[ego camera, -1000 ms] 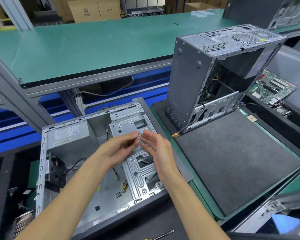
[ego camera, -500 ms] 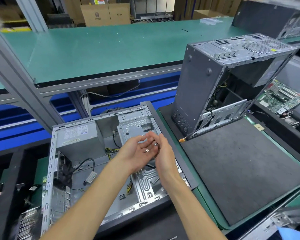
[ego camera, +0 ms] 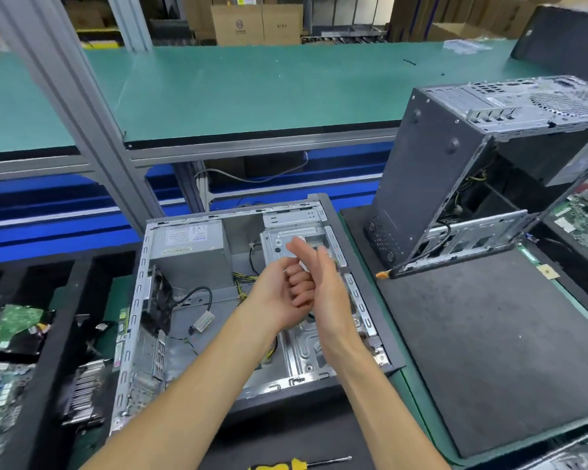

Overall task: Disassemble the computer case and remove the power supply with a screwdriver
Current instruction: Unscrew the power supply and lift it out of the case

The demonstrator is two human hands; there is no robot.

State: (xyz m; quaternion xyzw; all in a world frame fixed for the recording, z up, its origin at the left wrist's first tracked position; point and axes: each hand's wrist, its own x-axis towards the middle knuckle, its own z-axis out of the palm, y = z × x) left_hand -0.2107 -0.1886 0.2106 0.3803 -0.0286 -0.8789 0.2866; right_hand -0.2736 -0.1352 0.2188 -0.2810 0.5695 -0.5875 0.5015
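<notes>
The green-topped counter (ego camera: pixel 252 93) is stretching away beyond both hands, and off to the right of the right hand a second grey metal computer case (ego camera: pixel 431 184) is standing tilted on a dark foam mat (ego camera: pixel 489 334). Directly beneath the hands the open grey steel computer case (ego camera: pixel 218 337) is lying on its side, and its boxy silver power supply (ego camera: pixel 187 252) is sitting in the far left corner, up and left of the left hand, with black and yellow cables trailing from it. That unit is likely heavy, rigid and sharp-edged, so gripping its flat sides with both hands looks wiser than tugging the cables. The left hand (ego camera: pixel 282 293) is curling its fingers into a fist; whether anything is lying inside it I cannot tell. The right hand (ego camera: pixel 323 290) is resting flat-fingered against that fist, gripping nothing. Nearer than both wrists, the yellow-and-black-handled screwdriver (ego camera: pixel 299 464) is lying untouched at the bottom edge.
</notes>
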